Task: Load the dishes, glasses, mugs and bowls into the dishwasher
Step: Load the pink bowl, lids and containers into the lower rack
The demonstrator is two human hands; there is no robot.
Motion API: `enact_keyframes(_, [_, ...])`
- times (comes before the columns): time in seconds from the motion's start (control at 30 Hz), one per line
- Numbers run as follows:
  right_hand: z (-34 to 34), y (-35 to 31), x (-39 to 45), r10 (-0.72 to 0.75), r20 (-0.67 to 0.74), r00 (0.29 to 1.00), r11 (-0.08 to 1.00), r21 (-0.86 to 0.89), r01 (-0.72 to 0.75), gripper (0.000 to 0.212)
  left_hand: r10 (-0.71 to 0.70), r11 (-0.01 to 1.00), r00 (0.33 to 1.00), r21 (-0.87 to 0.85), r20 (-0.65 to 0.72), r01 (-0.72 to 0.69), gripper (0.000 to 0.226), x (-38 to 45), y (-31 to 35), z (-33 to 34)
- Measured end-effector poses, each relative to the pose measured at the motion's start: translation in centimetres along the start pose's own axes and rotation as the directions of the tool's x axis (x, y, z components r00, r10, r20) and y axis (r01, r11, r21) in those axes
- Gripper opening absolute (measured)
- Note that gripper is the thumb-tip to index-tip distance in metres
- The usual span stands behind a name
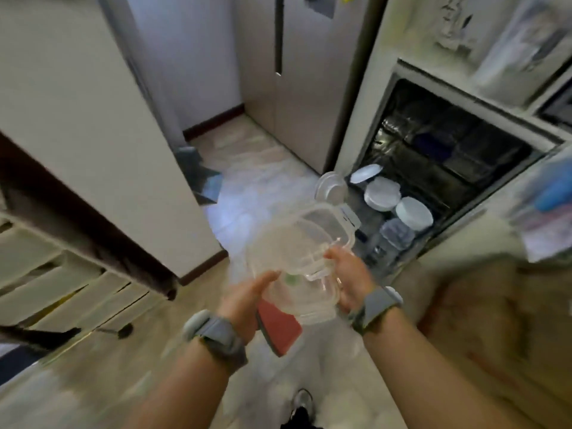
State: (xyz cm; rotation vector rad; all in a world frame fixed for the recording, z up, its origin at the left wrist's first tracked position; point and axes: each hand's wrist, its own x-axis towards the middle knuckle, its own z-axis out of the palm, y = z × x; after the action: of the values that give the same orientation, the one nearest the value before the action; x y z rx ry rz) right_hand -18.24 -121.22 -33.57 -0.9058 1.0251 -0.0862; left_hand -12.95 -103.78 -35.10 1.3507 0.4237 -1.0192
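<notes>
- a stack of clear plastic containers [305,258] is held in mid-air between both hands, over the floor and just left of the open dishwasher [439,168].
- the left hand [247,300] is placed against the near left side of the stack, fingers curved round its lower edge; a red item [280,328] is seen beneath that hand, but whether it is gripped cannot be told.
- the right hand [349,275] is wrapped round the right side of the stack, thumb over the rim, fingers curled beneath.
- a grey band is worn on each wrist.
- the lower rack [368,239] is pulled out onto the lowered door; white round dishes [413,213] are stood on edge in a row there, with a clear round lid [329,187] at the row's left end.
- dark items are seen in the upper rack inside the machine, blurred.
- a tall fridge [297,72] is seen behind the dishwasher, and a pale drawer unit [62,274] at the left.
- a blue object [554,188] lies on the counter at the right, blurred.
</notes>
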Motion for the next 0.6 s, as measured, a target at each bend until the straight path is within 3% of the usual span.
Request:
enact_keyframes(0.07, [-1.9, -1.9, 2.2, 0.016, -0.039, 0.999, 1.0, 0.027, -0.015, 0.02, -0.044, 0.997, 0.998, 0.058, 0.046, 0.041, 0.075, 2.4, 1.0, 2.9])
enact_keyframes(0.2, [-5.8, -6.2, 9.1, -0.009, -0.187, 0.982, 0.994, 0.105, 0.029, 0.018, -0.103, 0.973, 0.994, 0.209, 0.036, 0.093, 0.041, 9.9, 4.7, 9.7])
enact_keyframes(0.33, [-6.9, -8.3, 13.0, -0.039, -0.3, 0.953, 0.981, 0.168, 0.093, 0.02, -0.129, 0.96, 0.99, 0.255, 0.05, 0.112, 0.061, 15.4, 7.4, 11.4])
enact_keyframes(0.37, [-7.4, -8.5, 13.3, -0.056, -0.328, 0.943, 0.979, 0.17, 0.117, 0.019, -0.101, 0.966, 0.995, 0.242, 0.013, 0.095, 0.057, 15.8, 7.8, 11.4])
enact_keyframes(0.43, [-8.1, -10.9, 17.5, -0.068, -0.426, 0.902, 0.964, 0.203, 0.169, 0.019, -0.087, 0.947, 0.996, 0.307, -0.028, 0.092, 0.046, 21.4, 10.7, 12.3])
enact_keyframes(0.5, [-8.5, -13.0, 19.5, -0.099, -0.467, 0.879, 0.957, 0.197, 0.213, 0.016, -0.021, 0.931, 1.0, 0.364, -0.015, 0.025, 0.051, 25.1, 13.3, 13.3])
enact_keyframes(0.6, [-8.9, -15.7, 26.4, -0.158, -0.61, 0.776, 0.943, 0.141, 0.303, 0.014, 0.049, 0.896, 0.996, 0.437, 0.076, -0.078, 0.045, 34.7, 18.7, 16.5])
